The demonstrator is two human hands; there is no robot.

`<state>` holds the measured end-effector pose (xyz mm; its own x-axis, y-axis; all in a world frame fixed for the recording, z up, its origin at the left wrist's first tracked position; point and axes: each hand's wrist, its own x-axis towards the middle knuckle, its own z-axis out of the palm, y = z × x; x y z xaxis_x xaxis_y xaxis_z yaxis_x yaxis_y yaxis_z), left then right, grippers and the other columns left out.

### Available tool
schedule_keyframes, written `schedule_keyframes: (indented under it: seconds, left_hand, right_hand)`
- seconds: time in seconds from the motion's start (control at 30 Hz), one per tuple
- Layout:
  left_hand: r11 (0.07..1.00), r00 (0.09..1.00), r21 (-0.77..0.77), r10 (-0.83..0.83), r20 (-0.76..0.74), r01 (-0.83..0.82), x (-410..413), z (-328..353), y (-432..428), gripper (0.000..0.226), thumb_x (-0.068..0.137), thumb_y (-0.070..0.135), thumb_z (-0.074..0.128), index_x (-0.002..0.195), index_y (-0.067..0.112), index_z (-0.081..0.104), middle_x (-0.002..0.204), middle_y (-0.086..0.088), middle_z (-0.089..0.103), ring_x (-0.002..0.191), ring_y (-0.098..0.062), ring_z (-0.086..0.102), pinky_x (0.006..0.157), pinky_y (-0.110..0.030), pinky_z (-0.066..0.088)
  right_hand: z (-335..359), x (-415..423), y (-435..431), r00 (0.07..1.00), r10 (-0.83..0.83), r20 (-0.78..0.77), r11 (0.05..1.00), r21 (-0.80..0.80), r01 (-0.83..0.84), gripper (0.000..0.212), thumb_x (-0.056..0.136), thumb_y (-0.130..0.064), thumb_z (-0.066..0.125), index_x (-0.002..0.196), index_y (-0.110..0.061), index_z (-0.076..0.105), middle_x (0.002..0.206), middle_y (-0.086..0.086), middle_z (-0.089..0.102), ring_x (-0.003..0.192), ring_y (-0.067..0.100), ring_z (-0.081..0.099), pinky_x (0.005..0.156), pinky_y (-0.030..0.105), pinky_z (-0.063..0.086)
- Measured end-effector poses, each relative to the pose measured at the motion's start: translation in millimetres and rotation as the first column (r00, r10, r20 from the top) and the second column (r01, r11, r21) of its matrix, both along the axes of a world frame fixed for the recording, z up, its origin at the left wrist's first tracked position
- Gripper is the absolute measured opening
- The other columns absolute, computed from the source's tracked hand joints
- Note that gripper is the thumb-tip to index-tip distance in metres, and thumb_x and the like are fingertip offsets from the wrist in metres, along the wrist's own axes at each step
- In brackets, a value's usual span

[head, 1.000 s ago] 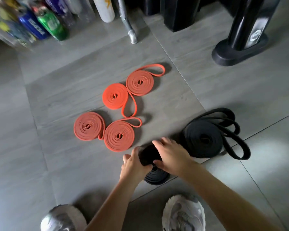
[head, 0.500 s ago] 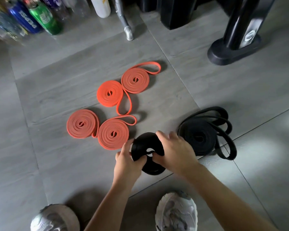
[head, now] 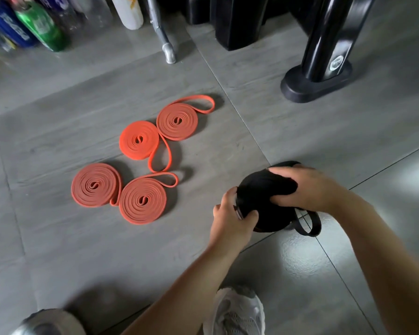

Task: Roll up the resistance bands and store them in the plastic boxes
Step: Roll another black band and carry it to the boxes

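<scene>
Several orange resistance bands lie rolled flat on the grey floor: one roll [head: 177, 121] at the back with a loose loop, one [head: 138, 140] beside it, one [head: 95, 184] at the left and one [head: 142, 200] in front. My left hand [head: 230, 220] and my right hand [head: 300, 188] both grip a black rolled band [head: 261, 189], held on top of another black band whose loose loops [head: 308, 224] stick out at the right under my right wrist. No plastic box is in view.
Bottles [head: 40, 25] stand along the back left, with a white bottle [head: 128, 10] and a metal leg [head: 166, 44] beside them. A black machine base [head: 317, 83] stands at the back right. My shoes [head: 235, 313] are at the bottom edge.
Both hands have carried the black roll to the right, onto the other black band. The view has shifted, so the orange rolls now sit further left.
</scene>
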<state>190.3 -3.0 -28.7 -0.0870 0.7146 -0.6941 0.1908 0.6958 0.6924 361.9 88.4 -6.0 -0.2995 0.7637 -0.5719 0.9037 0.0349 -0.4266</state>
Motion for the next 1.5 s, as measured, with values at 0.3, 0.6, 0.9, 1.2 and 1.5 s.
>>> schedule_keyframes:
  seconds: [0.3, 0.6, 0.9, 1.2, 1.5]
  left_hand:
    - [0.833, 0.885, -0.494, 0.403, 0.233, -0.25, 16.2, -0.8, 12.7, 0.095, 0.062, 0.07, 0.069, 0.14, 0.044, 0.022, 0.145, -0.004, 0.028, 0.113, -0.035, 0.047, 0.063, -0.048, 0.058]
    - [0.946, 0.957, -0.214, 0.271, 0.106, -0.244, 22.6, -13.8, 15.1, 0.083, 0.058, 0.065, 0.057, 0.134, 0.04, 0.037, 0.133, 0.002, 0.047, 0.114, -0.021, 0.053, 0.089, -0.044, 0.052]
    - [0.985, 0.987, 0.064, 0.162, 0.004, -0.162, 12.7, -15.3, 22.0, 0.083, 0.073, 0.034, 0.071, 0.143, 0.029, 0.028, 0.128, 0.003, 0.045, 0.118, -0.018, 0.049, 0.101, -0.04, 0.044]
    - [0.989, 0.996, 0.137, -0.042, -0.084, 0.053, 7.4, -16.9, 33.7, 0.048, 0.069, 0.038, 0.062, 0.114, 0.025, 0.059, 0.114, 0.0, 0.048, 0.111, -0.022, 0.051, 0.096, -0.042, 0.048]
    - [0.976, 0.971, 0.054, -0.203, -0.13, 0.211, 2.0, -17.2, 41.7, 0.057, 0.062, 0.055, 0.053, 0.117, 0.039, 0.052, 0.115, -0.002, 0.054, 0.112, -0.027, 0.051, 0.091, -0.046, 0.05]
  right_hand:
    - [-20.6, -19.8, 53.3, 0.944, 0.213, 0.254, 0.974, 0.017, -0.225, 0.107, 0.045, -0.102, 0.013, 0.129, -0.044, 0.047, 0.14, -0.004, 0.046, 0.133, 0.022, 0.036, 0.111, 0.043, 0.026]
    - [-42.2, 7.4, 44.3, 0.956, 0.174, 0.237, 0.93, 0.28, -0.239, 0.043, 0.087, -0.06, 0.042, 0.086, -0.024, 0.065, 0.092, -0.004, 0.064, 0.095, 0.023, 0.06, 0.09, 0.036, 0.039]
    - [-42.5, 35.5, 16.9, 0.996, 0.073, 0.05, 0.641, 0.763, -0.085, 0.031, 0.081, -0.042, 0.053, 0.081, -0.02, 0.075, 0.087, -0.002, 0.071, 0.074, 0.027, 0.064, 0.081, 0.035, 0.041]
    - [-30.8, 43.1, -31.5, 0.925, -0.291, -0.243, 0.729, 0.57, 0.379, 0.047, 0.082, -0.052, 0.046, 0.075, -0.013, 0.07, 0.055, 0.005, 0.061, 0.045, 0.026, 0.056, 0.05, 0.032, 0.042]
    - [-25.5, -34.9, 59.5, 0.94, 0.261, 0.22, 0.918, 0.243, -0.312, 0.075, 0.065, -0.087, 0.025, 0.107, -0.037, 0.063, 0.116, -0.004, 0.061, 0.113, 0.023, 0.053, 0.098, 0.037, 0.034]
